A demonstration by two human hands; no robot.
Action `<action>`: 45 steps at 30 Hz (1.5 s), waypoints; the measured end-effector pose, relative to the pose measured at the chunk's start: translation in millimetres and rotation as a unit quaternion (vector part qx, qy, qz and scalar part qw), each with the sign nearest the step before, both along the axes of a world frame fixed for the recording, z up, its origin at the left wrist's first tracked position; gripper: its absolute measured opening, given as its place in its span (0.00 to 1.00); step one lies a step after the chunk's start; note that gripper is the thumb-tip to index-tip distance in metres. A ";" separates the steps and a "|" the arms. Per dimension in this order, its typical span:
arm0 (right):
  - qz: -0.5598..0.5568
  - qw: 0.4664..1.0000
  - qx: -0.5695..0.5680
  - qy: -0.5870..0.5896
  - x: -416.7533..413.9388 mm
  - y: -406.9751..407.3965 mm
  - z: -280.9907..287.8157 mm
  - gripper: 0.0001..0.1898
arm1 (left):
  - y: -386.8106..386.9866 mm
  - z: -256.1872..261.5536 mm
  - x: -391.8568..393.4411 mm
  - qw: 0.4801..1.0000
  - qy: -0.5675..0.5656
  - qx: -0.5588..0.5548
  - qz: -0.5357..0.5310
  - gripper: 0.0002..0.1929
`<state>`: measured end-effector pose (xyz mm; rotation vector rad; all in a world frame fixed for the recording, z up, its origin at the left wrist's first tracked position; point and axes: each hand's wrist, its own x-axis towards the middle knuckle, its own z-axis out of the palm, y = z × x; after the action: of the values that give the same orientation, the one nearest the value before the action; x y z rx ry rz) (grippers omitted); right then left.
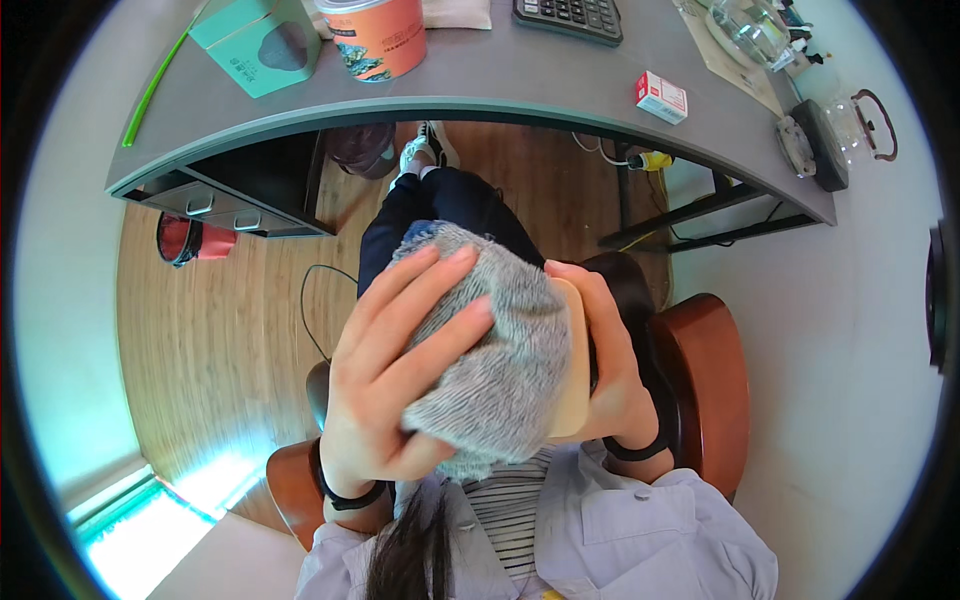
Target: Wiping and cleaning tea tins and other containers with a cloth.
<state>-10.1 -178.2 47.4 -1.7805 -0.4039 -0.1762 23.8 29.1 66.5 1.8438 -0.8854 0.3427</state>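
Observation:
A grey plush cloth (506, 360) lies bunched over a flat, cream-coloured object with rounded corners (576, 360), held above the lap. My left hand (397, 367) spreads over the cloth and presses it, thumb at its lower edge. From the other side my right hand (615, 360) grips the cream object by its right edge, where a dark part shows beside the palm. The cloth hides most of that object, so its kind cannot be told. Both wrists wear black bands.
Ahead, the grey desk (480, 82) holds a green box (262, 49), an orange paper tub (382, 37), a calculator (574, 16), a small red-and-white box (661, 97) and glass teaware (750, 30). Chair armrests (705, 382) flank me. A red bin (214, 238) stands on the floor at left.

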 end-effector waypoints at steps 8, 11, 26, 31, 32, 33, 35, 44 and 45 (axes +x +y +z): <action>0.005 0.996 0.000 0.093 -4.9 -6.0 -9.3 0.43 | -23.7 22.3 -16.1 0.981 -0.019 0.185 0.060 0.27; 0.043 0.972 0.001 0.231 -0.6 -11.4 -15.4 0.40 | -20.7 18.2 -16.7 0.977 -0.084 0.186 0.064 0.23; -0.042 0.984 0.168 -0.037 -12.9 7.2 -3.4 0.55 | -17.2 -79.7 -31.5 0.843 0.385 -0.374 0.034 0.31; 0.086 0.986 0.144 -0.002 -3.2 7.9 2.9 0.61 | -12.9 -77.4 -27.4 0.854 0.372 -0.364 0.001 0.33; 0.083 0.942 0.316 0.077 -2.7 19.0 6.0 0.58 | -17.7 -76.1 -26.9 0.861 0.365 -0.354 -0.001 0.34; 0.071 0.935 0.344 0.047 -1.7 21.4 1.7 0.53 | -20.0 -72.7 -25.3 0.874 0.347 -0.340 -0.007 0.35; 0.046 0.938 0.341 0.035 -6.2 16.9 -4.6 0.52 | -22.2 -59.4 -19.4 0.908 0.297 -0.297 -0.020 0.36; -0.002 0.938 0.337 0.077 -28.8 -15.2 -21.9 0.51 | -28.5 -55.6 -39.7 0.975 0.203 -0.017 -0.084 0.46; -0.004 0.937 0.339 0.084 -31.7 -14.9 -23.4 0.51 | -27.9 -60.1 -38.5 0.980 0.181 -0.020 -0.076 0.46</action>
<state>-41.8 -193.1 24.0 -1.1036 -0.1761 -0.1445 -14.7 1.2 6.5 1.7163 -0.7532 -0.0695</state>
